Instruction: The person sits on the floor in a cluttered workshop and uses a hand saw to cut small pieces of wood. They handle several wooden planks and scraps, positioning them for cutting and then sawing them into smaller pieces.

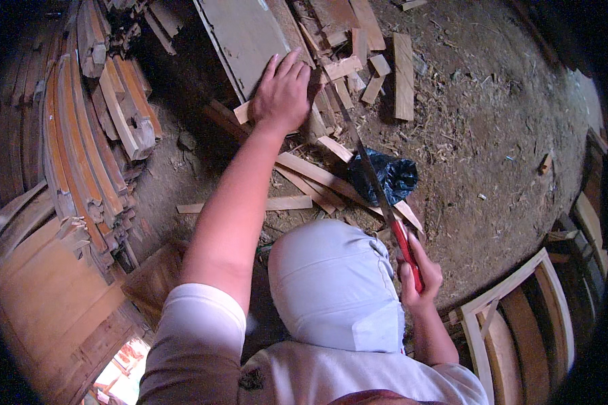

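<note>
My left hand (281,94) lies across a short wood strip (341,68), its fingers stretched over the strip and pressing it down on a long grey board (240,30). The strip's ends show on either side of the hand. My right hand (420,273) is closed around the red handle of a handsaw (371,169). The saw's narrow dark blade slants up and away from me, its far end beside the strip's right end. Whether the teeth touch the wood, I cannot tell. A crumpled black plastic bag (395,177) lies under and beside the blade.
Offcuts and slats (402,75) lie scattered over the dirt floor (479,148) among shavings. Curved wooden pieces (74,128) are stacked at left, above a wooden panel (54,290). A wooden frame (476,344) stands at lower right. Light grey cloth (331,283) covers a rounded shape before me.
</note>
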A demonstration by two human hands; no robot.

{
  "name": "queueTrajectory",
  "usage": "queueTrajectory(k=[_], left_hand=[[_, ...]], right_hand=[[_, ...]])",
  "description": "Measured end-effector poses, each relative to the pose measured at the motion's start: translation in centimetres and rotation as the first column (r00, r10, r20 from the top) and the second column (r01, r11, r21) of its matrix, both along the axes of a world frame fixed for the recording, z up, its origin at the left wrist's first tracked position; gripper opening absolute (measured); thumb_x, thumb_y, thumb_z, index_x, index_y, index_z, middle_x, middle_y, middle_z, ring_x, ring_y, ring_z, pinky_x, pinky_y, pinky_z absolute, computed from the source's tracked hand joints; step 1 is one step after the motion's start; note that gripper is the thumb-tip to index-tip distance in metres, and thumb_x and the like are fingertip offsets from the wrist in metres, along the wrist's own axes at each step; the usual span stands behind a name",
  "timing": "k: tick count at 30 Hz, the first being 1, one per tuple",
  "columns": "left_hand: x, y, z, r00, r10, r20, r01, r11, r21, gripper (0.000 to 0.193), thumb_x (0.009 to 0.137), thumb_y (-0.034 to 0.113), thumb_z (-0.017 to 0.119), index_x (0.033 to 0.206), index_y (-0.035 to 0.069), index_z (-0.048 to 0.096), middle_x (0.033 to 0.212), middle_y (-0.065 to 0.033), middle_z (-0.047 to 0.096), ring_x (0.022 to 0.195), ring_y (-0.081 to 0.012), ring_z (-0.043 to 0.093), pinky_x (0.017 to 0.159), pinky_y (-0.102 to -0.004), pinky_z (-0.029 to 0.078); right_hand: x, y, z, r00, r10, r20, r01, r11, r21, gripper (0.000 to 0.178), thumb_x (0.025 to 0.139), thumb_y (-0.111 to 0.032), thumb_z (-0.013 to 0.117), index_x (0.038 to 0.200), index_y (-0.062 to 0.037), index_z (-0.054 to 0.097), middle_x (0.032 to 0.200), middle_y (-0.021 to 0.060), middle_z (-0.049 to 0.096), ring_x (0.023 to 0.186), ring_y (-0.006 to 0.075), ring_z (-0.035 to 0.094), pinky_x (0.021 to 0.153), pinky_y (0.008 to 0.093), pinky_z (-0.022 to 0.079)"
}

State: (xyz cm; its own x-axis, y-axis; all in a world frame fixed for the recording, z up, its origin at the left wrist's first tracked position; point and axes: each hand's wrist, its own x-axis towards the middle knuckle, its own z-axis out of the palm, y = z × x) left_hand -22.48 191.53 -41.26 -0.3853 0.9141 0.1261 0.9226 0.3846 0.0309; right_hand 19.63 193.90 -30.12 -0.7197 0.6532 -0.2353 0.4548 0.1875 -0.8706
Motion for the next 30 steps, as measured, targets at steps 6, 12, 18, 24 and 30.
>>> queueTrajectory(k=[6,12,18,24,30], left_hand=[[0.1,0.0,0.3,1.0,0.0,0.011,0.0,1.0,-0.013,0.028,0.092,0.01,0.046,0.115,0.0,0.06,0.138,-0.0179,0.06,0.148,-0.0272,0.039,0.123,-0.0498,0.026],[-1.1,0.3,-2.1,1.0,-0.011,-0.022,0.013,0.994,0.111,0.025,0.097,0.012,0.045,0.115,0.002,0.06,0.136,-0.0173,0.061,0.147,-0.0268,0.04,0.122,-0.0492,0.029],[0.2,0.0,-1.0,1.0,0.022,0.02,-0.025,0.984,0.179,0.036,0.093,0.031,0.066,0.115,0.002,0.062,0.136,-0.0187,0.06,0.142,-0.0291,0.045,0.118,-0.0482,0.034],[0.5,-0.1,-0.2,0.999,0.052,-0.005,-0.052,0.997,0.063,0.044,0.092,0.035,0.068,0.123,0.004,0.065,0.15,-0.0181,0.049,0.139,-0.0336,0.046,0.117,-0.0443,0.037],[0.7,0.1,-0.3,0.995,0.089,0.045,-0.094,0.99,0.108,0.043,0.093,0.04,0.064,0.122,0.008,0.068,0.146,-0.0153,0.054,0.14,-0.0305,0.045,0.123,-0.0408,0.028]], right_hand=[[-2.0,0.6,2.0,0.991,-0.127,-0.045,0.128,0.991,0.039,0.05,0.096,-0.023,0.06,0.136,0.0077,0.059,0.102,0.0213,0.075,0.084,0.02,0.075,0.078,0.0312,0.055],[-3.7,0.5,2.3,0.993,0.049,-0.112,-0.041,0.997,0.066,0.049,0.091,-0.011,0.059,0.136,0.0077,0.059,0.098,0.0203,0.076,0.083,0.0198,0.075,0.077,0.0302,0.055],[-3.0,1.2,4.8,0.994,-0.074,-0.083,0.088,0.981,0.173,0.06,0.101,-0.036,0.056,0.144,0.0063,0.052,0.125,0.0256,0.069,0.108,0.0267,0.07,0.096,0.0375,0.052],[-14.5,5.7,-1.9,0.904,-0.189,-0.385,0.21,0.978,0.012,0.046,0.1,-0.011,0.062,0.144,-0.001,0.056,0.123,0.0143,0.071,0.1,0.0138,0.068,0.089,0.029,0.053],[-22.4,6.7,-7.9,0.845,-0.237,-0.479,0.202,0.971,-0.125,0.043,0.1,-0.011,0.063,0.142,-0.0029,0.059,0.12,0.0113,0.073,0.099,0.0122,0.068,0.089,0.0275,0.052]])
